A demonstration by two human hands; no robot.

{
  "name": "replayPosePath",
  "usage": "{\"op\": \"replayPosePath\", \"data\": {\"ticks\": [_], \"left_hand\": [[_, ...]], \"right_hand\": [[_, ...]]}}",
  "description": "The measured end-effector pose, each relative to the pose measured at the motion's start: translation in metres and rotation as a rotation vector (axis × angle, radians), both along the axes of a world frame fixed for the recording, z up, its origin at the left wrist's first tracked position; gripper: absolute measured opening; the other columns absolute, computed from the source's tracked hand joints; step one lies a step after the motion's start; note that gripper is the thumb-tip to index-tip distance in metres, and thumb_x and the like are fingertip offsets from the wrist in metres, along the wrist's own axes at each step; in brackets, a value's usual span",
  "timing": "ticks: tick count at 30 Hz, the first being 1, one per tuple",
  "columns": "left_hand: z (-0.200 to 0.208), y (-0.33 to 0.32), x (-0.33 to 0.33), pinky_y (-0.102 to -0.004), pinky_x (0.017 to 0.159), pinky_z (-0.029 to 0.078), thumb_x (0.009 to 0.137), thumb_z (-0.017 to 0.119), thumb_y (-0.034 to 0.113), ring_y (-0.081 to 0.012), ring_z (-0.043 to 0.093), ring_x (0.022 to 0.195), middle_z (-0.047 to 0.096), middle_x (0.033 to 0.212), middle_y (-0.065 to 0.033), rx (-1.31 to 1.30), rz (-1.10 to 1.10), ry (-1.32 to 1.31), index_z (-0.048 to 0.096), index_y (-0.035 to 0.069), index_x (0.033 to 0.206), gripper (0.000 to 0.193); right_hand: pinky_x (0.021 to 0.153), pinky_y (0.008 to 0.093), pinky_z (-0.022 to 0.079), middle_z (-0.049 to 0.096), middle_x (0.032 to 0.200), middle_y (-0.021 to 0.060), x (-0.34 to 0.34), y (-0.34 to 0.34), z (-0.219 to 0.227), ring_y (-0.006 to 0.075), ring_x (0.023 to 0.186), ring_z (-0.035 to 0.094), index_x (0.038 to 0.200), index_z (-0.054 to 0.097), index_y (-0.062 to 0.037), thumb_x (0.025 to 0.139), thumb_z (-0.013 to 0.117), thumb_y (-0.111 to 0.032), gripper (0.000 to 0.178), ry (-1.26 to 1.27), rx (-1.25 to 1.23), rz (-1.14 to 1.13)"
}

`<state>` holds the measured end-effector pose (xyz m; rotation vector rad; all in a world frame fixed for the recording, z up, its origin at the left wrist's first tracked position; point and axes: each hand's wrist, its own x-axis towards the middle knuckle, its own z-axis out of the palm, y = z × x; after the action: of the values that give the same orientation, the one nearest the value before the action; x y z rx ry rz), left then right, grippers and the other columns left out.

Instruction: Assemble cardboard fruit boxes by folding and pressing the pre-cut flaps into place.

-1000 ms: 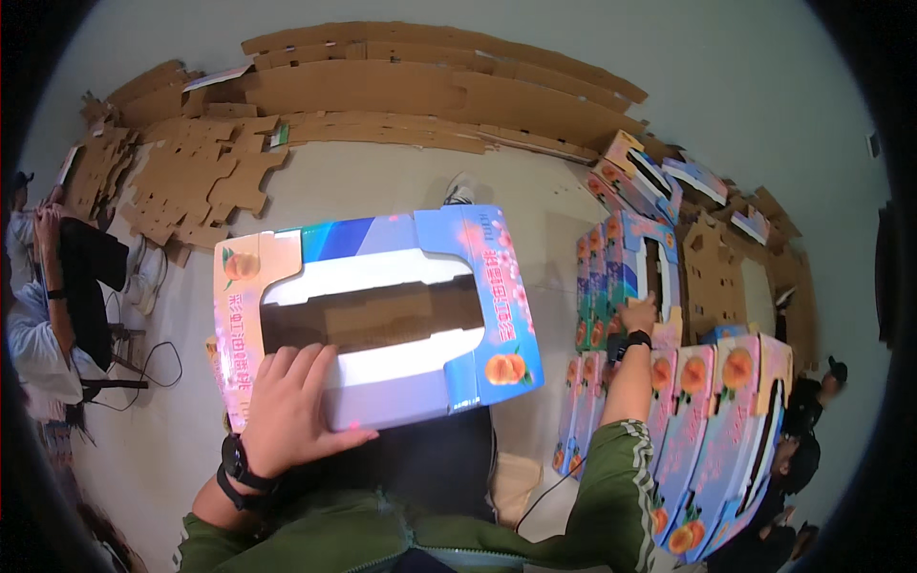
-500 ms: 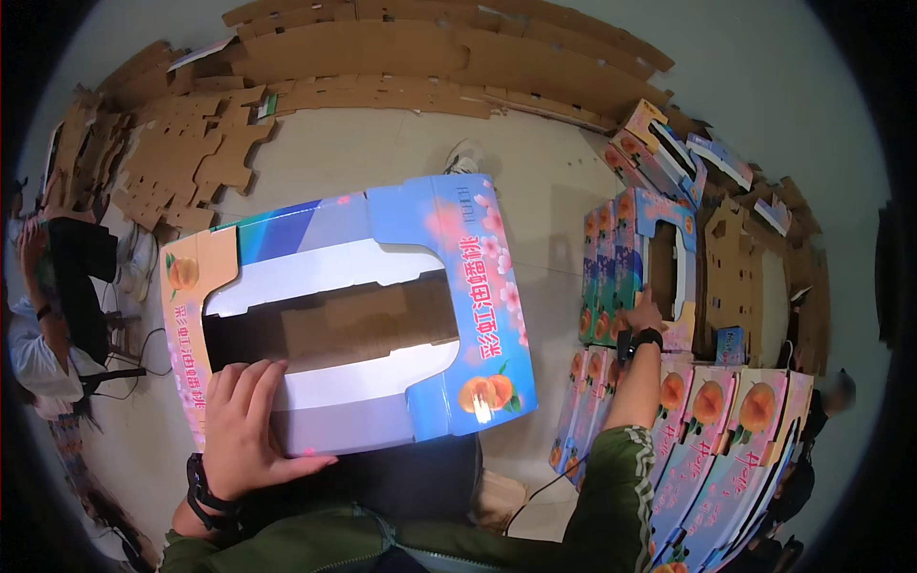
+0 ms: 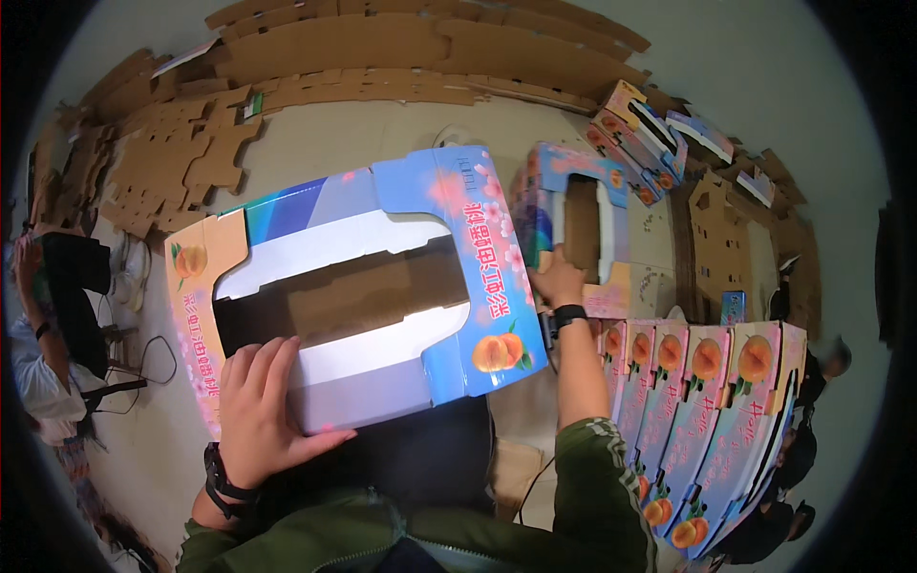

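A colourful cardboard fruit box (image 3: 511,286), with peach and blossom prints and a wide window cut in its top, lies tilted before me. My left hand (image 3: 263,411) grips its near side, fingers over the window's rim and thumb outside. Just right of it, my right hand (image 3: 559,282) is closed on the near part of a second fruit box (image 3: 583,167), at the edge of its window opening. That box stands partly behind the first one's right end. The right fingertips are partly hidden at the opening.
A row of similar fruit boxes (image 3: 707,411) stands at the right. More boxes (image 3: 635,134) sit farther back. Brown cardboard sheets (image 3: 382,48) line the back wall, and others (image 3: 181,162) lie on the floor at left. Another person (image 3: 43,353) is at the left edge.
My right hand has pulled the second box leftward, away from its place at the right, up close to the first box. The first box and my left hand have shifted slightly right and up.
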<state>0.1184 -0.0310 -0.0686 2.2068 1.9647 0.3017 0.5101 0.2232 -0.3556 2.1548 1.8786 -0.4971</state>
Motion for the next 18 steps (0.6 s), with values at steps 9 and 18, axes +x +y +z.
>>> {"op": "replayPosePath", "data": {"ticks": [9,18], "left_hand": [[-0.007,-0.011,-0.007,-0.047,0.091,0.046,0.064,0.085,0.063,-0.0375,0.056,0.102,0.061,0.123,-0.0193,0.141,-0.063,-0.06,0.055,-0.005,0.13,0.099],[-0.009,-0.015,-0.007,-0.0471,0.097,0.045,0.063,0.087,0.061,-0.0389,0.056,0.109,0.06,0.128,-0.0214,0.16,-0.072,-0.086,0.055,-0.006,0.132,0.102]], "right_hand": [[0.098,0.0545,0.05,0.073,0.101,0.0248,-0.044,-0.071,-0.039,0.0412,0.104,0.071,0.15,0.038,-0.0081,0.086,0.071,-0.042,0.08,0.103,0.119,0.174],[0.091,0.0494,0.053,0.073,0.098,0.0212,-0.072,-0.1,0.016,0.0391,0.102,0.07,0.139,0.051,-0.0078,0.091,0.067,-0.034,0.057,0.638,0.35,0.299]]}}
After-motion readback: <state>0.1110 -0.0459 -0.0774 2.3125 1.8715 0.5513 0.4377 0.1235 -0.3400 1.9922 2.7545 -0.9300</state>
